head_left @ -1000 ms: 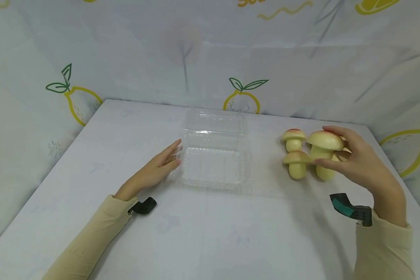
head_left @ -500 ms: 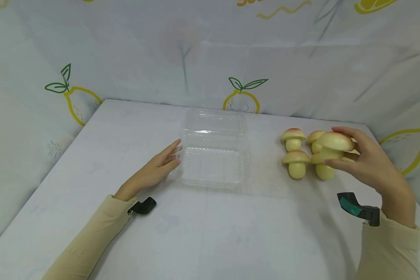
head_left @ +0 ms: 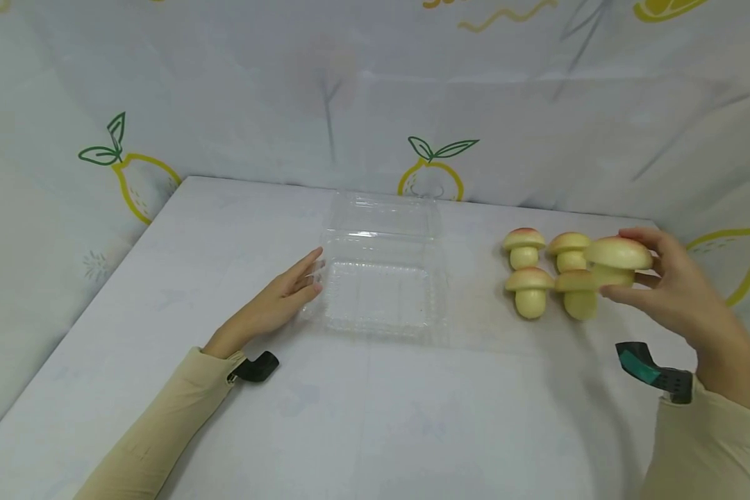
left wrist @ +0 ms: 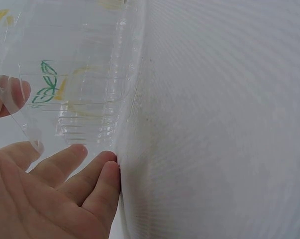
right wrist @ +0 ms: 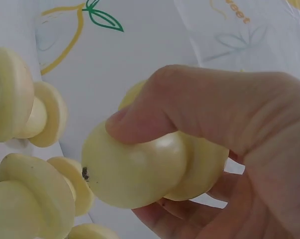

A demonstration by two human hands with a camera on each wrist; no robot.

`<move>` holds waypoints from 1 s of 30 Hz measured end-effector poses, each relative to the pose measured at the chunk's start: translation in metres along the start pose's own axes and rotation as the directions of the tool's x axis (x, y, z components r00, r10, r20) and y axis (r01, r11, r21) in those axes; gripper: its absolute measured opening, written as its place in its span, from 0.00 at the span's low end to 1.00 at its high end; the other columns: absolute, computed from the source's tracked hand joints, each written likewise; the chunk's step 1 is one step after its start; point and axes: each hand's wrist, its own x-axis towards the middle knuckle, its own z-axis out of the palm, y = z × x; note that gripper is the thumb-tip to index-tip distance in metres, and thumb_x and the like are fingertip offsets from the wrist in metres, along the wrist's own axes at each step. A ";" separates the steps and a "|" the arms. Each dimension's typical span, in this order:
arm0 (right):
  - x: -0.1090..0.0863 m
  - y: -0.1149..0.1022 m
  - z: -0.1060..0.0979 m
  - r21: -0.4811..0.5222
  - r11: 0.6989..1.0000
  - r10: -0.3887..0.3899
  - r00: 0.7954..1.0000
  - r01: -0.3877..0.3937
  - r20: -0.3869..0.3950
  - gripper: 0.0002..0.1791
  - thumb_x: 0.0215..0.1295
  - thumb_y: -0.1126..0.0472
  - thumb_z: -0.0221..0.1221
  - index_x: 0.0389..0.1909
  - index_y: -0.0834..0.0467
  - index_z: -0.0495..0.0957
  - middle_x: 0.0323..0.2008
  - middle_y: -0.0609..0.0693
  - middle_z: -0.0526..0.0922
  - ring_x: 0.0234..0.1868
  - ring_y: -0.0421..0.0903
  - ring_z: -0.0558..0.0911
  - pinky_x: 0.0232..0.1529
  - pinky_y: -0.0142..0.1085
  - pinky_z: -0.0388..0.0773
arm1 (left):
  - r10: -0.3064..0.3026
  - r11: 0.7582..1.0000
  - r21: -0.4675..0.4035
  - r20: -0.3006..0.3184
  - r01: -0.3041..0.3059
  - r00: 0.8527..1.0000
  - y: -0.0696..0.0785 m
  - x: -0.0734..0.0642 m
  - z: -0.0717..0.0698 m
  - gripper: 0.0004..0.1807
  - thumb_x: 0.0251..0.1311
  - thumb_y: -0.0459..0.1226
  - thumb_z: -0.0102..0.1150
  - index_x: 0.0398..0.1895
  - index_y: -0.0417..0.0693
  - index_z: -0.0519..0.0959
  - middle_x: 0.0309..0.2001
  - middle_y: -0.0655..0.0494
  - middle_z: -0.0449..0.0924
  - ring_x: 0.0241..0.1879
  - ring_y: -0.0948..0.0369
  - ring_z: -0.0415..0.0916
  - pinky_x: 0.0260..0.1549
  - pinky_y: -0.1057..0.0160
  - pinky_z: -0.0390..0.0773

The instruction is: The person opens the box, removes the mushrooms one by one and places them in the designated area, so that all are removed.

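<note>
My right hand (head_left: 684, 298) holds a pale yellow mushroom (head_left: 617, 253) by thumb and fingers, at the right of the table. In the right wrist view, the thumb presses the rounded stem (right wrist: 135, 169) and the fingers wrap round beneath. Several similar mushrooms (head_left: 530, 295) with reddish-tinged caps stand just left of it; the held one overlaps part of the group. A clear plastic clamshell box (head_left: 378, 295) lies with its lid raised at mid-table. Against its left side rests my left hand (head_left: 271, 302), fingers extended, with the fingertips (left wrist: 107, 169) at the plastic edge.
A white cloth covers the table (head_left: 375, 417). Behind it hangs a white backdrop (head_left: 275, 104) printed with lemons. The lid (head_left: 384, 215) leans back toward that backdrop. Each wrist wears a dark camera mount (head_left: 259, 367).
My right hand has carried the mushroom rightward, away from the group, uncovering the mushrooms behind it. My left hand has stayed against the clamshell box.
</note>
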 end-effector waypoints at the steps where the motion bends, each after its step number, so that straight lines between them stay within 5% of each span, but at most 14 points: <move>1: 0.000 0.002 -0.001 -0.004 1.000 0.004 1.000 -0.004 -0.004 0.46 0.53 0.79 0.67 0.64 0.40 0.59 0.54 0.27 0.62 0.47 0.20 0.71 0.44 0.08 0.68 | -0.001 1.000 0.000 0.000 0.001 1.000 0.000 0.000 0.000 0.36 0.77 0.44 0.45 0.81 0.60 0.41 0.79 0.46 0.49 0.76 0.41 0.54 0.73 0.41 0.57; 6: 0.000 0.009 -0.004 -0.027 0.999 0.032 0.999 -0.032 -0.030 0.46 0.55 0.76 0.67 0.70 0.48 0.58 0.55 0.26 0.60 0.47 0.20 0.69 0.44 0.07 0.67 | -0.001 1.000 0.000 0.001 0.001 1.000 0.000 0.000 0.000 0.36 0.77 0.44 0.44 0.81 0.60 0.41 0.79 0.46 0.49 0.76 0.41 0.53 0.73 0.40 0.57; 11: -0.002 0.016 -0.008 -0.025 0.995 0.096 0.995 -0.097 -0.034 0.45 0.60 0.71 0.66 0.73 0.44 0.55 0.60 0.30 0.60 0.45 0.19 0.68 0.40 0.09 0.70 | -0.002 1.000 0.005 -0.001 0.002 1.000 0.000 0.000 0.000 0.36 0.77 0.44 0.44 0.81 0.60 0.41 0.79 0.46 0.49 0.76 0.41 0.53 0.73 0.40 0.57; 17: -0.004 0.021 -0.014 -0.002 0.991 0.131 0.991 -0.131 -0.043 0.46 0.60 0.70 0.66 0.75 0.48 0.55 0.52 0.24 0.62 0.43 0.17 0.69 0.38 0.10 0.71 | -0.002 1.000 -0.001 0.001 0.002 1.000 -0.001 0.000 0.000 0.36 0.77 0.44 0.44 0.81 0.59 0.41 0.79 0.46 0.49 0.76 0.41 0.53 0.73 0.41 0.56; 24: -0.007 0.031 -0.017 -0.020 0.986 0.162 0.986 -0.163 -0.035 0.47 0.62 0.68 0.66 0.77 0.49 0.53 0.54 0.25 0.61 0.41 0.16 0.68 0.37 0.10 0.71 | -0.001 1.000 0.005 -0.001 0.001 1.000 -0.002 0.000 0.000 0.36 0.77 0.46 0.44 0.81 0.60 0.41 0.79 0.46 0.49 0.76 0.41 0.54 0.73 0.41 0.57; 30: -0.009 0.045 -0.019 -0.092 0.979 0.183 0.983 -0.184 -0.024 0.47 0.63 0.64 0.66 0.78 0.52 0.50 0.67 0.51 0.61 0.39 0.15 0.65 0.35 0.10 0.70 | -0.006 1.000 0.001 0.000 0.006 1.000 -0.001 0.000 0.000 0.36 0.77 0.44 0.44 0.81 0.60 0.41 0.79 0.47 0.49 0.76 0.42 0.54 0.73 0.41 0.56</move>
